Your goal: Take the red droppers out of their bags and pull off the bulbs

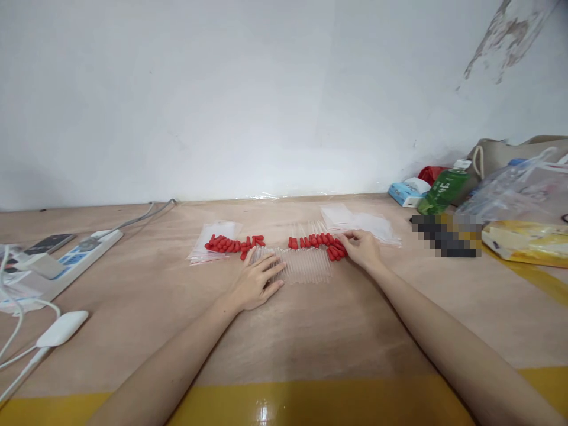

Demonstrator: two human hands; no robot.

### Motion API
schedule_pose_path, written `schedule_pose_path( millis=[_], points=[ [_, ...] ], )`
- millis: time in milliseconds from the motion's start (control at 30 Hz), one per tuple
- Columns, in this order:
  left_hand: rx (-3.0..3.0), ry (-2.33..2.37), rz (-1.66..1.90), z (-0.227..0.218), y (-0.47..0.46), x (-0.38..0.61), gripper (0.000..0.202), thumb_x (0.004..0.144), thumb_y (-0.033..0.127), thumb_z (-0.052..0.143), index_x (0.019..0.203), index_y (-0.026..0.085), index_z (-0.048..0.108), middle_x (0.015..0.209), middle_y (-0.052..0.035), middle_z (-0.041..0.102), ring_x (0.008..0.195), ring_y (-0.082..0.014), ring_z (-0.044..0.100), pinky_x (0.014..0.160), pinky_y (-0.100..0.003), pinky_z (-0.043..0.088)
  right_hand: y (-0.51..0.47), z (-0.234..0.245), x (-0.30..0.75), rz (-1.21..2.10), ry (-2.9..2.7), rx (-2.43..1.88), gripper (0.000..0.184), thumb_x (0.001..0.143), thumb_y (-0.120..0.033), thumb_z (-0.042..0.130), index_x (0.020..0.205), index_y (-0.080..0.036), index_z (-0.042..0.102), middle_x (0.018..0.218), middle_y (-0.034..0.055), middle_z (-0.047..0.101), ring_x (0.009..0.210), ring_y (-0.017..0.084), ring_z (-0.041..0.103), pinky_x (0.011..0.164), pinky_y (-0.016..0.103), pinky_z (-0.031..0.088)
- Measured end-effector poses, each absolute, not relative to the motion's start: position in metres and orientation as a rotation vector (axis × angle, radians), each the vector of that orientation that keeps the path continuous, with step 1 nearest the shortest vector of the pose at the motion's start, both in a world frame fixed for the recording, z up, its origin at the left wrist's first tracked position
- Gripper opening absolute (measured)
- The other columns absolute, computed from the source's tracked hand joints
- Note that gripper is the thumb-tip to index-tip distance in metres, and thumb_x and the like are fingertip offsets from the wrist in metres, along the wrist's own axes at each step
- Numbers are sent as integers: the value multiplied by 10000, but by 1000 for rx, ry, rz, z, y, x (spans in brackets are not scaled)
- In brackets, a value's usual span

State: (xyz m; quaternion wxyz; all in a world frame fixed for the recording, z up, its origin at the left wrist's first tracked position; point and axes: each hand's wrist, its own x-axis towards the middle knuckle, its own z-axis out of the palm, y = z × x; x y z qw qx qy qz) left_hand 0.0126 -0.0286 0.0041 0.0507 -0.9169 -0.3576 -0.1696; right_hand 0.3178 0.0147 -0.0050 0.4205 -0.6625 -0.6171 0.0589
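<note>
My left hand point(260, 279) lies flat, fingers spread, over the left end of a row of thin clear tubes point(308, 266). Along the tops of the tubes runs a line of small red bulb-shaped caps point(314, 240), with more tubes partly showing behind. At the right end of that line my right hand point(362, 248) has its fingers bent together in a pinch at a small cluster of red caps point(336, 253); its fingertips are partly hidden. Another heap of red caps point(228, 244) rests left of my left hand, partly on clear plastic bags point(215, 231).
More plastic bags point(366, 228) lie behind my right hand. A power strip point(84, 260) with cables and a white charger point(63, 328) is at the left. At the right are a green bottle point(445, 192), a blue tissue pack point(407, 192) and a yellow packet point(523, 242).
</note>
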Motion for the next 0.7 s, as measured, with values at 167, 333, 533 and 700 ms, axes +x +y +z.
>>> schedule_pose_path(
  millis=[167, 333, 533, 700],
  points=[
    [-2800, -1100, -505, 5, -30, 9, 409, 881, 406, 382, 1262, 269, 444, 1288, -71, 483, 1206, -230, 415, 1058, -546, 59, 22, 15, 300, 65, -1626, -2034, 326, 706, -522, 497, 717, -264, 697, 813, 59, 662, 932, 282, 523, 805, 447, 315],
    [-2806, -1109, -524, 5, -28, 3, 404, 886, 368, 397, 1279, 275, 413, 1277, -77, 492, 1182, -212, 443, 1050, -552, 69, 36, 21, 294, 138, -1556, -2111, 280, 629, -495, 549, 586, -245, 668, 673, 64, 645, 868, 298, 540, 791, 496, 305],
    [-2806, -1084, -545, 3, -26, 0, 421, 882, 381, 407, 1292, 285, 392, 1285, -86, 481, 1193, -217, 429, 1041, -557, 96, 45, 19, 292, 168, -1492, -2108, 235, 558, -434, 595, 466, -220, 624, 505, 68, 590, 716, 275, 574, 746, 472, 344],
    [-2765, -1076, -577, 5, -28, 0, 483, 850, 428, 452, 1301, 270, 384, 1303, -88, 457, 1224, -246, 380, 1047, -549, 89, 46, 24, 289, 204, -1439, -2082, 239, 600, -409, 562, 477, -213, 622, 489, 66, 592, 632, 246, 582, 701, 420, 364]
  ],
)
